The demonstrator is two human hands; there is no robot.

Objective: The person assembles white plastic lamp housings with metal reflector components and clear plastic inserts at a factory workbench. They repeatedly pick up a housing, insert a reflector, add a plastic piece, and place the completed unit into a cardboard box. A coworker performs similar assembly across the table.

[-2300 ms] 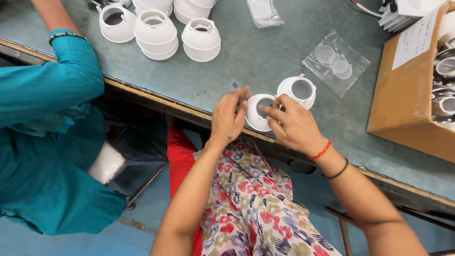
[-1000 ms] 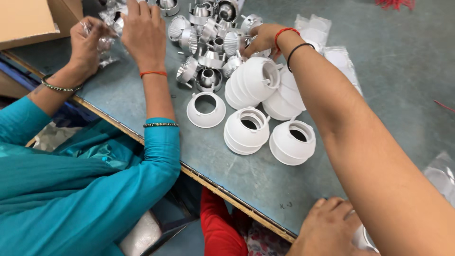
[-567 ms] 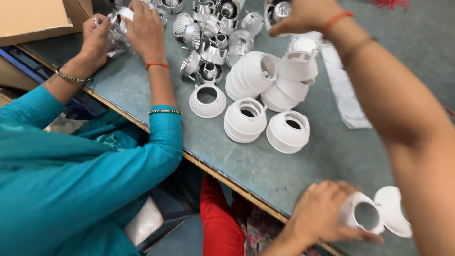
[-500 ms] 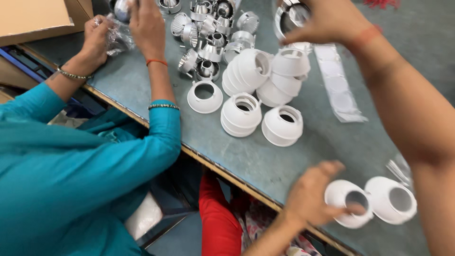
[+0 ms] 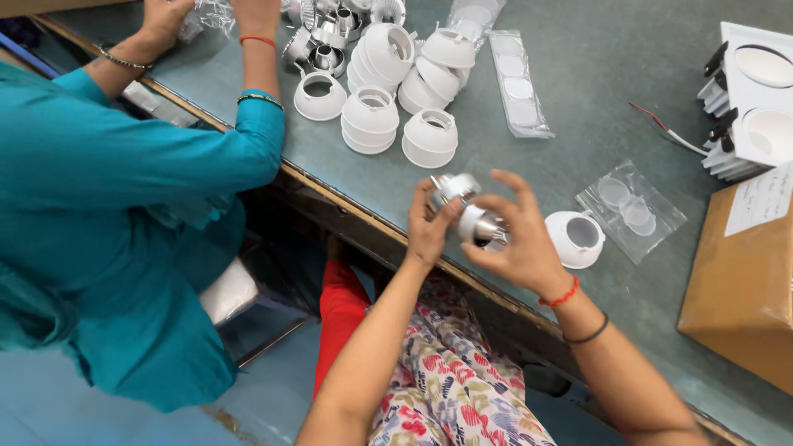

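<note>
Both my hands meet above the table's near edge. My right hand (image 5: 519,241) grips a shiny silver metal cup (image 5: 482,225) by its side. My left hand (image 5: 428,225) pinches a second silvery piece (image 5: 453,187) that touches the cup; I cannot tell whether the two are joined. Just right of my right hand, a white round lamp housing (image 5: 576,238) lies on the grey-green table (image 5: 595,99), open side up and untouched.
A co-worker in teal (image 5: 124,165) handles a clear plastic bag (image 5: 211,15) at the far left. Stacked white housings (image 5: 370,120), a pile of silver cups (image 5: 318,45), a strip of round lenses (image 5: 516,83), a lens bag (image 5: 629,206), a cardboard box (image 5: 743,281) and white fixtures (image 5: 756,99) stand around.
My right hand reached to the far pile, took a silver cup and brought it back to the near edge. My left hand left the white housing and joined it.
</note>
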